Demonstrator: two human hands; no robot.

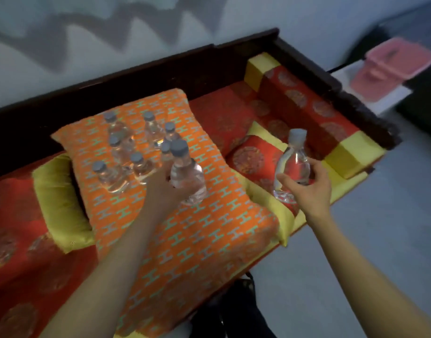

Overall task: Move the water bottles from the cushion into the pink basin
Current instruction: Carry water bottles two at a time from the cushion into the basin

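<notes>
Gripping a bottle point(187, 176) over the orange cushion point(185, 240), the left hand point(164, 185) is curling round it. The right hand point(309, 189) is clasping a second bottle point(292, 167) above the red sofa point(221, 113). Other bottles point(126, 147) are standing just left on the cushion, and the blurred pink basin point(390, 67) is sitting far right.

The only readable sign is a capital "H", woven in teal and repeated in rows all over the orange cushion point(185, 240). The water bottles point(119, 153) standing on the cushion's far half are clear and blurred, and no print on them can be made out. Left and right of the cushion, the red seat fabric point(12, 215) and the red bolster point(307, 103) carry round gold medallions, too blurred to read. Far right beyond the cushion, a dark mark on the pink basin point(390, 62) is illegible.
</notes>
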